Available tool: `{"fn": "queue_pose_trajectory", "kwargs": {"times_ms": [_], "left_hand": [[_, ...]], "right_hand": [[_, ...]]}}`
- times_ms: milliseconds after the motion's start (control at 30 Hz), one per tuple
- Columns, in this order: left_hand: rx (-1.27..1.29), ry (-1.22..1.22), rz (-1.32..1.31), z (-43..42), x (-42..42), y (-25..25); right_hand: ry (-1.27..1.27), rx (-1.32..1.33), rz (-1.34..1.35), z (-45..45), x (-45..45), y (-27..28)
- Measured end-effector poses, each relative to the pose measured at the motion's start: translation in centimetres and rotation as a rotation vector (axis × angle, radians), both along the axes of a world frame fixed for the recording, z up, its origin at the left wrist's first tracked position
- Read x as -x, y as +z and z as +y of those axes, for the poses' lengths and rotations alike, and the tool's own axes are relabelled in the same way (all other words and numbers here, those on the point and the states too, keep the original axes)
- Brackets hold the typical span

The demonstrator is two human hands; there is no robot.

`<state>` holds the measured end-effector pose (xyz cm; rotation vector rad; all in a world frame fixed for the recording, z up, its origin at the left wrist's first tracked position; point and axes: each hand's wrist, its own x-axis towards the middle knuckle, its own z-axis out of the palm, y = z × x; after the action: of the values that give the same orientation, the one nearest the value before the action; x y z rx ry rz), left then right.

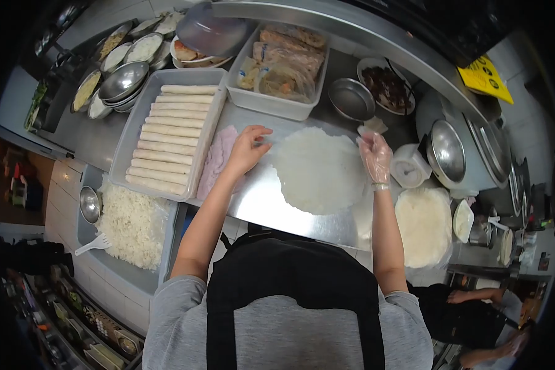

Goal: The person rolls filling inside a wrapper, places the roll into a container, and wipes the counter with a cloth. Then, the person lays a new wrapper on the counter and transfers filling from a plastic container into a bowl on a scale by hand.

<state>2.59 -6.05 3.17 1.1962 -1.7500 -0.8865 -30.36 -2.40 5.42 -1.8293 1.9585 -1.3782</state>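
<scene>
One thin translucent sheet (319,172) lies near the front edge of the steel counter (253,202). Your left hand (251,150), fingers parted, is beside it; whether your gloved right hand (377,158), opposite, grips anything, I cannot tell.

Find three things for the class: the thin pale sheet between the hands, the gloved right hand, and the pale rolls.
Thin pale sheet (319,171): head view, middle of its flat top.
Gloved right hand (376,155): head view, middle of the hand.
Pale rolls (171,129): head view, a roll midway along the row.
</scene>
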Motion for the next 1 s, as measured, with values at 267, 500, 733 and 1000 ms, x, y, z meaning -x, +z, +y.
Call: {"fn": "queue_pose_trajectory", "kwargs": {"times_ms": [267, 500, 733, 1000], "left_hand": [[0.055, 0.18, 0.07, -14.2, -0.4, 6.3], [0.197, 0.21, -0.839, -22.2, 3.9, 3.2], [-0.261, -0.357, 0.167, -23.2, 4.9, 8.7], [-0.358, -0.216, 0.161, -21.0, 2.3, 12.1]], "right_hand": [[0.288, -0.025, 0.287, -16.6, -9.3, 5.3], [0.344, -0.092, 0.349, -21.7, -12.3, 4.3], [0.475, 0.061, 0.159, -21.7, -9.8, 3.6], [0.364, -0.601, -0.539, -22.4, -9.4, 8.3]]}}
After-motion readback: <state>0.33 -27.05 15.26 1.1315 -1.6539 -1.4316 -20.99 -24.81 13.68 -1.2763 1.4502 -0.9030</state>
